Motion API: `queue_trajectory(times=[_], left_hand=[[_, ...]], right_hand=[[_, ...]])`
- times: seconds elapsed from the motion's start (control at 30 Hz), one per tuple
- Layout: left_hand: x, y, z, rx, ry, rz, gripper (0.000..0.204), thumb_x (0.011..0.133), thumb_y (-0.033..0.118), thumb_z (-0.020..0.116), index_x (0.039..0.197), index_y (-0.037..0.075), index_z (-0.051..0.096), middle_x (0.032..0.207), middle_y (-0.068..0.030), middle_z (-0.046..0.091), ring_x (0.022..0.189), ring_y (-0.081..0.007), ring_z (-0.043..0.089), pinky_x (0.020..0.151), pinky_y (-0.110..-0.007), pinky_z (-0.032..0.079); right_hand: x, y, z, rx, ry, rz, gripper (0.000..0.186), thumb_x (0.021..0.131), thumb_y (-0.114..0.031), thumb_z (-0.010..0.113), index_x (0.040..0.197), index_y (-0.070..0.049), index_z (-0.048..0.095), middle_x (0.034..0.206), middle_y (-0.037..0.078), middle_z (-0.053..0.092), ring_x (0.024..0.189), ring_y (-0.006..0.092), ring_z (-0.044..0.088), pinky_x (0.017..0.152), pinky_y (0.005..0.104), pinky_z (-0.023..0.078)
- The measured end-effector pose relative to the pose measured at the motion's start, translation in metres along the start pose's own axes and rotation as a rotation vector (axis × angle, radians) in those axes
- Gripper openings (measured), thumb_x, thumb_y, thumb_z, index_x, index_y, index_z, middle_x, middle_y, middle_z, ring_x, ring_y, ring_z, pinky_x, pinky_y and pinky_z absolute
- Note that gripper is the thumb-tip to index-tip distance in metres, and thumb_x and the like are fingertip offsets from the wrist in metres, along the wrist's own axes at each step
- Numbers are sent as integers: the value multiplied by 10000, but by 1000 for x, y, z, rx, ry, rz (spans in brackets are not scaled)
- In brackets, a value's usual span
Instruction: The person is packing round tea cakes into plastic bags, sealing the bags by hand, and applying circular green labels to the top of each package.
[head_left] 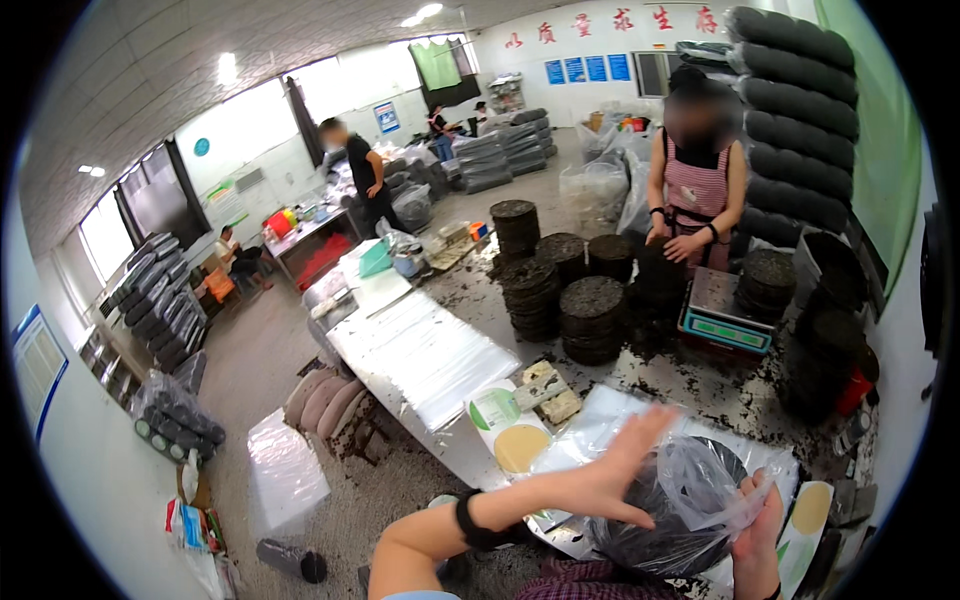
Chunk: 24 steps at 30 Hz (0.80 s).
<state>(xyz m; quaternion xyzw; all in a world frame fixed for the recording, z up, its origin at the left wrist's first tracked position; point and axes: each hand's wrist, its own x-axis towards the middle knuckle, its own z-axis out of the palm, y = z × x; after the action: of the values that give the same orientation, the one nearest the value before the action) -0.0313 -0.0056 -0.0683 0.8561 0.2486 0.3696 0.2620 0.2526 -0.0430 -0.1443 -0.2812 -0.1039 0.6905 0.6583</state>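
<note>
A clear plastic bag [708, 490] with a dark round stack inside lies on the table in front of me. My right hand [760, 520] is closed on the bag's bunched edge at its right side. Over the bag's left side, my left hand [630, 465] is held with fingers spread and thumb apart, its fingertips slightly blurred. It grips nothing, and I cannot tell whether it touches the plastic. A dark band circles my left wrist. Under the bag lie flat clear sheets [590, 410].
Dark round stacks [592, 318] of thin flaky sheets stand beyond, beside a digital scale [725, 312]. Across the table a co-worker [700, 180] touches one stack. Plastic sleeves [425, 355] spread leftward near sponge-like blocks [548, 392] and printed cards [508, 428]. Dark crumbs litter the tabletop.
</note>
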Motion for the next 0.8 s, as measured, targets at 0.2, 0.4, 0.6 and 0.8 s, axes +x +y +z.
queue_trajectory(times=[0.2,0.4,0.6,0.8], left_hand=[[27,7,65,-644,-21,-425,340,1001,263,426,1135,-24,551,1092,-118,609,1044,-168,537,982,-317,372],[1,-42,127,-1419,152,-595,429,1013,315,383,1313,18,457,1251,-80,550,1134,-177,520,993,-295,388],[-6,-51,115,-2285,449,-330,421,1022,319,305,1343,59,389,1238,-99,459,1098,-207,475,971,-331,350],[-13,-41,112,-1740,175,-704,305,1003,346,381,1172,99,438,628,53,359,471,-60,308,446,-194,252]], right_hand=[[-3,-4,42,-142,-135,81,200,954,-232,418,801,-135,504,653,-22,500,583,135,508,524,289,463],[23,43,0,-114,-8,190,340,961,-308,422,1125,-57,583,1107,124,631,971,263,625,836,401,519],[9,25,61,124,179,47,348,1000,-264,372,1235,-60,528,947,89,653,848,194,630,847,367,489],[8,23,19,-173,-160,211,358,969,-216,384,1283,-60,459,508,-53,276,379,60,236,374,235,233]])
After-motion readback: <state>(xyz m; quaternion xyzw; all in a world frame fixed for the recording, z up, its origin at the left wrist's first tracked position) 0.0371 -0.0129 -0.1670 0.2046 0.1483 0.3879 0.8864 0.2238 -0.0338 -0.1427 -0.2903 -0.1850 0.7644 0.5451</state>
